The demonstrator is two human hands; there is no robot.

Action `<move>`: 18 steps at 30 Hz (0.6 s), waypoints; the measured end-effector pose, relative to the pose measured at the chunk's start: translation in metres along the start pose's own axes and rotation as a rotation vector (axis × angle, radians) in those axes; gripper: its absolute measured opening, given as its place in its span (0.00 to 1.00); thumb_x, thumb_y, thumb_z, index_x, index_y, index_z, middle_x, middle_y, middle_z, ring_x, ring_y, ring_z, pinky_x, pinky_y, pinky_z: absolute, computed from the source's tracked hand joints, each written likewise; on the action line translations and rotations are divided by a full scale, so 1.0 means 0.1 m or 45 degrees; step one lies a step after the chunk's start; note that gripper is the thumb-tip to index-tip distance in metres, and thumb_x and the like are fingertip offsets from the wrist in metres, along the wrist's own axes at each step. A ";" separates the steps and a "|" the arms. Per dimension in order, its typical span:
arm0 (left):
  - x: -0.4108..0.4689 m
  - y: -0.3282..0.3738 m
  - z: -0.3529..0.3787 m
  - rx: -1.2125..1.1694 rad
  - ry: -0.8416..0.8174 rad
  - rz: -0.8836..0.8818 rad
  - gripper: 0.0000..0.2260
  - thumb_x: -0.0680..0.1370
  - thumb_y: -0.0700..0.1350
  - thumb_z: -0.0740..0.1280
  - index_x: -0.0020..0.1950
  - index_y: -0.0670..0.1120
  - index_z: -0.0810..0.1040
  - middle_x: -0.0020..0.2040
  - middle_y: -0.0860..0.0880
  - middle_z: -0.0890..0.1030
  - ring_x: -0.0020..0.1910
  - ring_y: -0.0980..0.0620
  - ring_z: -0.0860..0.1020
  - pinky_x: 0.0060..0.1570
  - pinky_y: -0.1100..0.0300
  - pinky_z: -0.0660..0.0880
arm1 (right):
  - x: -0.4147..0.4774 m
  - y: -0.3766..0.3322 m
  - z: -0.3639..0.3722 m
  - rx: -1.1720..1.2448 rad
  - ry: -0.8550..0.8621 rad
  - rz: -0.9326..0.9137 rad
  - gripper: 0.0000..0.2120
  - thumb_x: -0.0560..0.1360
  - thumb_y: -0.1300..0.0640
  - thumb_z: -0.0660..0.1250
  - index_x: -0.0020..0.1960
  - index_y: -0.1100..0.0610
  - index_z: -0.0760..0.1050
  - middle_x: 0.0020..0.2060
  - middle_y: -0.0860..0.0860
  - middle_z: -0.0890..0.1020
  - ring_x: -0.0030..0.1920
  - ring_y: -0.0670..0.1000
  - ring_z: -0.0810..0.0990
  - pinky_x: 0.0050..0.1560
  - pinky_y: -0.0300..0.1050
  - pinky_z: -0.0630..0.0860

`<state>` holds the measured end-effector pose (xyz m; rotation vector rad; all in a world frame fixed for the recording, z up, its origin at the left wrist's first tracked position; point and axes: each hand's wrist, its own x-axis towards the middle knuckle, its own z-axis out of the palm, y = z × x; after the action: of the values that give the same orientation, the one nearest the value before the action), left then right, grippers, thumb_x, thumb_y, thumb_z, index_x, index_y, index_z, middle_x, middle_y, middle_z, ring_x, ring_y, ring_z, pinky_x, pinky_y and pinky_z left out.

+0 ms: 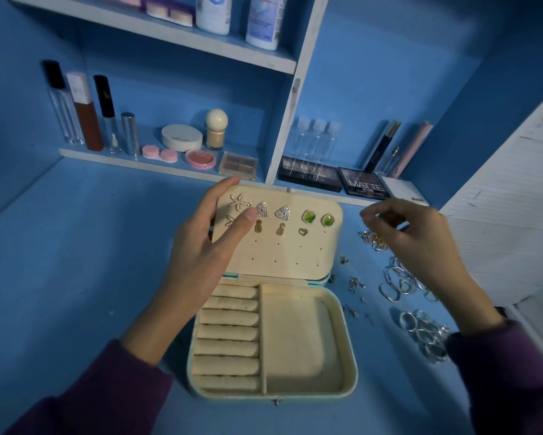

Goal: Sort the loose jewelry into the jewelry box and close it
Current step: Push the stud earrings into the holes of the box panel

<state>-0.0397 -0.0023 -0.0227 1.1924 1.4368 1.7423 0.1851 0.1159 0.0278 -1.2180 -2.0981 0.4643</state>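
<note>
Purple sleeves [75, 397] frame the bottom edge. Between them the jewelry box [348, 356] stands open on the blue tabletop [75, 246], with ring rolls [229, 334] on its left and one wide compartment [298, 340] on its right. Left hand [198, 262] holds the raised lid [282, 255] by its left edge, thumb on the cream panel, fingers behind; that grip is closed on the lid. Stud earrings [282, 213] sit in two rows on the panel. Right hand [421, 240] hovers right of the lid, above the loose jewelry [402, 284] scattered on the tabletop just beside the box; fingertips are drawn together, and what that grip holds cannot be told. Cosmetics [182, 138] line the shelf [107, 153] beyond.
</note>
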 end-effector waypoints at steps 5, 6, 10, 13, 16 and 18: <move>0.00 0.00 0.00 0.019 0.002 0.006 0.18 0.69 0.61 0.67 0.59 0.69 0.72 0.53 0.59 0.82 0.56 0.57 0.80 0.62 0.46 0.73 | 0.14 0.33 0.02 -0.186 -0.393 -0.042 0.11 0.72 0.64 0.69 0.40 0.48 0.81 0.36 0.41 0.82 0.38 0.41 0.78 0.39 0.28 0.71; 0.00 0.00 0.00 0.022 0.001 0.005 0.18 0.70 0.60 0.67 0.59 0.69 0.72 0.53 0.60 0.82 0.55 0.59 0.79 0.62 0.49 0.73 | 0.15 0.38 0.04 -0.206 -0.428 -0.070 0.12 0.72 0.66 0.69 0.40 0.48 0.81 0.36 0.40 0.81 0.39 0.41 0.78 0.40 0.26 0.70; 0.00 0.00 0.01 0.012 0.001 -0.001 0.17 0.72 0.55 0.66 0.60 0.67 0.72 0.52 0.61 0.82 0.54 0.61 0.80 0.55 0.59 0.75 | 0.18 0.52 0.16 -0.265 -0.471 -0.145 0.12 0.72 0.68 0.68 0.42 0.51 0.82 0.37 0.45 0.83 0.38 0.42 0.78 0.41 0.23 0.68; 0.00 0.00 0.01 0.002 0.011 -0.003 0.17 0.72 0.55 0.66 0.59 0.67 0.73 0.52 0.59 0.82 0.54 0.59 0.80 0.55 0.59 0.76 | 0.21 0.56 0.20 -0.290 -0.495 -0.220 0.10 0.71 0.68 0.68 0.43 0.54 0.83 0.38 0.45 0.82 0.37 0.36 0.77 0.41 0.23 0.68; 0.00 -0.01 0.00 0.013 0.018 -0.001 0.17 0.71 0.55 0.67 0.59 0.67 0.73 0.52 0.58 0.82 0.54 0.58 0.80 0.58 0.54 0.74 | 0.23 0.58 0.20 -0.309 -0.518 -0.269 0.10 0.71 0.67 0.70 0.43 0.53 0.84 0.37 0.42 0.81 0.38 0.34 0.76 0.41 0.23 0.68; 0.00 -0.01 0.00 0.023 0.014 -0.002 0.17 0.71 0.57 0.68 0.59 0.68 0.73 0.52 0.59 0.82 0.54 0.59 0.80 0.58 0.54 0.74 | 0.24 0.59 0.19 -0.311 -0.539 -0.278 0.09 0.71 0.67 0.71 0.43 0.53 0.84 0.37 0.40 0.80 0.38 0.35 0.76 0.41 0.23 0.68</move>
<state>-0.0397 -0.0016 -0.0238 1.1920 1.4622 1.7409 0.2008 0.1666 -0.0119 -1.0707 -2.6812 0.3997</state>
